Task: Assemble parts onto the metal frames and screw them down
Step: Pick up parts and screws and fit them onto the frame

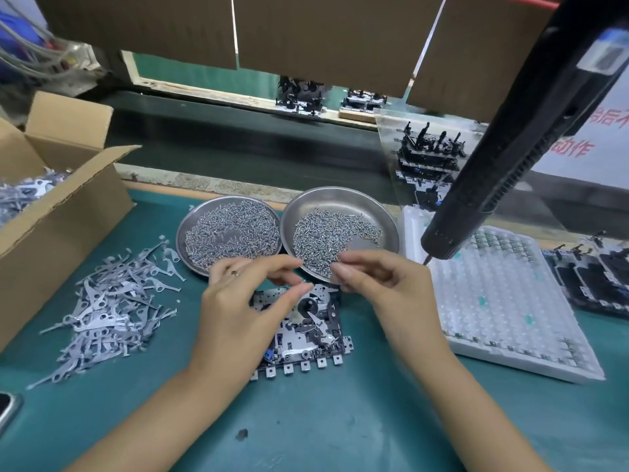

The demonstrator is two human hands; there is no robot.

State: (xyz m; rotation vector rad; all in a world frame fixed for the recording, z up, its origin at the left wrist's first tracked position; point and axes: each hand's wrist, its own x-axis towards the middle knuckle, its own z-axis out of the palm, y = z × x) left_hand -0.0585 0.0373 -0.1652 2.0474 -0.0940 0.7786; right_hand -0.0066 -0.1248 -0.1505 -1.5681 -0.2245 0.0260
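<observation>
Mid-assembly at a bench: one metal frame (306, 330) lies flat on the green mat (306, 430), just in front of two steel dishes of screws, w/ both hands hovering over its far edge. Left hand (238, 301) has fingers curled, thumb and forefinger nearly meeting above the frame; whether it pinches a screw is too small to tell. Right hand (381, 284) is blurred, fingertips drawn together at the rim of the right dish (340, 195), prob. picking or passing a screw, though none can be made out.

Done so far, judging by the frame: it already carries a black round part, a blue bit and at least two thin levers, so parts look mounted. Not clear which screws are in.

Left to do, as a judgement: driving screws on this unit. The driver (510, 148) hangs at right, tip clear of the frame, no hand on it. Plenty remains overall: a big loose pile of levers (109, 308) at left, more in the box (61, 206), left dish (229, 233) full, right dish about half covered. Other frames sit at far right (602, 277) and stacked behind (429, 155); can't tell if those are finished or waiting.
</observation>
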